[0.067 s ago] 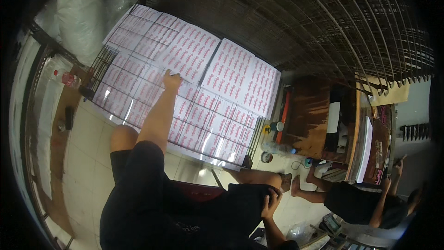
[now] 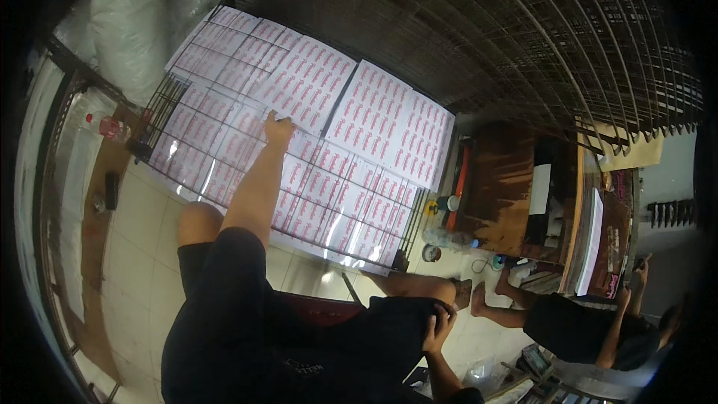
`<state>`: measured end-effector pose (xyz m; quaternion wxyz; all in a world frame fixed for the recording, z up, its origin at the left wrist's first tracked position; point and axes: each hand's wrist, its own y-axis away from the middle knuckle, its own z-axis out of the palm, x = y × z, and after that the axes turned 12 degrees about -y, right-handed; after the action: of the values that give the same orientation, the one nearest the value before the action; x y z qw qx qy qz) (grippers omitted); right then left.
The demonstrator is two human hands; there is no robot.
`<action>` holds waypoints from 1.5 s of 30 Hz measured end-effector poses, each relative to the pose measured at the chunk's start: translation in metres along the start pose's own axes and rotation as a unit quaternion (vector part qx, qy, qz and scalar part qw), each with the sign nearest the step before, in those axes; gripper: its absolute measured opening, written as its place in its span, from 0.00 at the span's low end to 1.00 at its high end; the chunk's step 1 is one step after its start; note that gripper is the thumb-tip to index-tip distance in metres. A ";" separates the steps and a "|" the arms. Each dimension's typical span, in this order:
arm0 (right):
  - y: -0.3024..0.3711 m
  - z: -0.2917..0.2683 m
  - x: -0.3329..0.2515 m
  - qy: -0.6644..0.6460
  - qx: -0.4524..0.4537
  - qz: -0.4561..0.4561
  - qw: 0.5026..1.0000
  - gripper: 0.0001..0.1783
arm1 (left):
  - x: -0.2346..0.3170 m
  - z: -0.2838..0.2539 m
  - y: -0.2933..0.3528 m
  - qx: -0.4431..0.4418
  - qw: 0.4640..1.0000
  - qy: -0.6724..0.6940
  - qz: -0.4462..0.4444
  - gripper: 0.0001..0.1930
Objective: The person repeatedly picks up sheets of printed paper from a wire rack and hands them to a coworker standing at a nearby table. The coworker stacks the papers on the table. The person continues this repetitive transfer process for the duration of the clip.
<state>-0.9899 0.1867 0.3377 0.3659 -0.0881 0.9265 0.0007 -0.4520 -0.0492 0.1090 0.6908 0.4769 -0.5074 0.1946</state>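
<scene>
My left hand (image 2: 280, 129) reaches forward to the near edge of a white printed sheet (image 2: 308, 78) with rows of red-pink lettering. Its fingers are bent together at that edge. Beside this sheet, a second printed sheet (image 2: 393, 123) lies to the right on the wire rack (image 2: 179, 90). More sheets show beneath the rack's wires, some with glossy reflections. My right hand (image 2: 439, 329) rests on my black-clothed knee, fingers spread over the cloth and holding nothing.
Raised wire racks (image 2: 479, 37) stand behind the sheets. A wrapped plastic bundle (image 2: 129, 30) is at far left, near a red-capped bottle (image 2: 112, 129). At right are a wooden table (image 2: 493, 194), a clear bottle (image 2: 449, 239) on the floor, and another person (image 2: 576, 325) in black.
</scene>
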 end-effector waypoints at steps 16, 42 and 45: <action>-0.007 0.003 0.010 -0.021 -0.009 0.024 0.999 0.23 | 0.011 0.023 0.007 -0.026 0.998 -0.063 -0.001 0.20; -0.004 0.002 0.009 -0.025 -0.001 0.060 0.998 0.24 | -0.009 0.035 -0.004 0.123 0.940 -0.317 0.006 0.25; -0.008 0.001 0.008 -0.024 -0.013 0.049 0.998 0.23 | -0.009 0.032 -0.008 0.132 0.932 -0.336 0.018 0.26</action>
<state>-0.9933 0.1780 0.3319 0.3869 -0.0473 0.9203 0.0324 -0.4660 -0.0780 0.0978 0.4068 0.5925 -0.6880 0.1002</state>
